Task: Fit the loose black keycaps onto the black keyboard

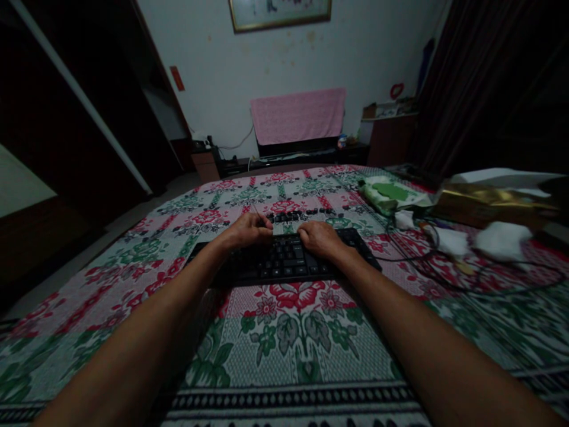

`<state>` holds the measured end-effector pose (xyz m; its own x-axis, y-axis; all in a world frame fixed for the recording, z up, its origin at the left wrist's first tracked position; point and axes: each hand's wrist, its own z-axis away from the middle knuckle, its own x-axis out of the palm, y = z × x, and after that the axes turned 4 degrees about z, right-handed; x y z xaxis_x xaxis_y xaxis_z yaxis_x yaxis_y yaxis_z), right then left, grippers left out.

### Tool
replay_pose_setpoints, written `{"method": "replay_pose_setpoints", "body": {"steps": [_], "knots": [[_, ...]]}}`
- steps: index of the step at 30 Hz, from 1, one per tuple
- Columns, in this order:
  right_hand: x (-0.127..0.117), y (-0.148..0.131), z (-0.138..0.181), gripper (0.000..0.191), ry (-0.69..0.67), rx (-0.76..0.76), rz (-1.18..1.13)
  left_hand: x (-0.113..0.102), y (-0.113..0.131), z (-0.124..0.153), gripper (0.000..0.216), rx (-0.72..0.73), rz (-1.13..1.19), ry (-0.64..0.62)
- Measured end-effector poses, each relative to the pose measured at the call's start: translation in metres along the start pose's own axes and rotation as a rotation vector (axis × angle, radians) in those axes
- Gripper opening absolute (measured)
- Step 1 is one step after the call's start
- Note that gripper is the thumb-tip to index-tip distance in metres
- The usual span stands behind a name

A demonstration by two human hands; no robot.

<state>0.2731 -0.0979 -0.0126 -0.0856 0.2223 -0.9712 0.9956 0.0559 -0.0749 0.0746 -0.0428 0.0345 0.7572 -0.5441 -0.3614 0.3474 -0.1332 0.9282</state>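
Observation:
A black keyboard (pixel 284 261) lies crosswise in front of me on a flowered cloth. My left hand (pixel 249 230) is over its far left part, fingers pinched together. A thin stick-like thing seems to poke up from that pinch; its kind is too dark and small to make out. My right hand (pixel 320 237) rests on the keyboard's far edge right of the middle, with its fingers curled against it. Just beyond the keyboard, several small loose black keycaps (pixel 288 217) lie in a rough row on the cloth.
A black cable (pixel 409 259) loops over the cloth at right. Near it lie crumpled white tissues (pixel 502 240), a green-and-white packet (pixel 393 193) and a gold box (pixel 489 201). Beyond the cloth's far edge, a pink towel (pixel 299 117) covers something wide by the wall.

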Motion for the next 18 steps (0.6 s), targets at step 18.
{"method": "replay_pose_setpoints", "body": {"steps": [18], "knots": [[-0.001, -0.002, 0.001, 0.034, -0.007, 0.004, -0.010, -0.002, 0.006, -0.010, 0.014, 0.041, -0.130, -0.026]]}}
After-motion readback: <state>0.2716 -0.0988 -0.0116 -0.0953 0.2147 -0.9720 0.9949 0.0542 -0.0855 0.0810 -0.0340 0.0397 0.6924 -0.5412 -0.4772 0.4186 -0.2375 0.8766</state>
